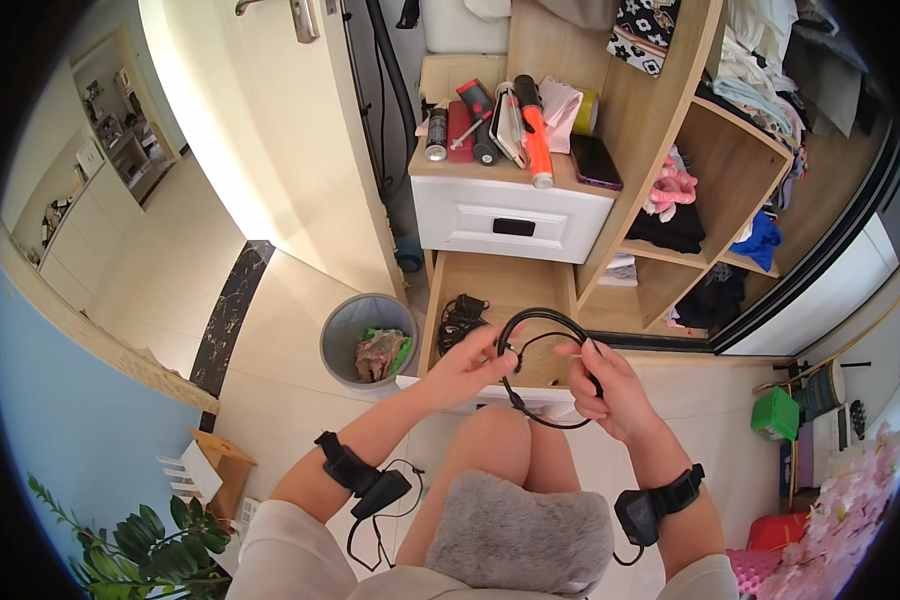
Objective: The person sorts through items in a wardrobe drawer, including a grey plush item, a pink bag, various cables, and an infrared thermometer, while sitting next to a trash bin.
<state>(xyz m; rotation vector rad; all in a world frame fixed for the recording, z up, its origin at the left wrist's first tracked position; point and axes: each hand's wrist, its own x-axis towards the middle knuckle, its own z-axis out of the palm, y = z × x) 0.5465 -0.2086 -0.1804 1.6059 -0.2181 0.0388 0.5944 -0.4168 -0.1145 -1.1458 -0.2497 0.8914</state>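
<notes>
A black cable [544, 313], wound into a loose ring, is held up before my knees and over an open wooden drawer [517, 274]. At the ring's left side, the thumb and fingers of my left hand [474, 365] pinch the cable. My right hand [613, 391] has its fingers curled around the opposite side, with the right index finger pointing inward. One thinner strand crosses inside the ring. Behind my left fingers, a bundle of black cords [461, 319] lies in the drawer's left part. Both hands hide some of the drawer's front.
A grey trash bin [335, 345] with crumpled waste stands left of the drawer. Above is a white drawer front [480, 217]; its top bears a smartphone [597, 161], an orange-and-black flashlight [538, 142] and other items. A grey plush cushion [521, 532] rests on my lap.
</notes>
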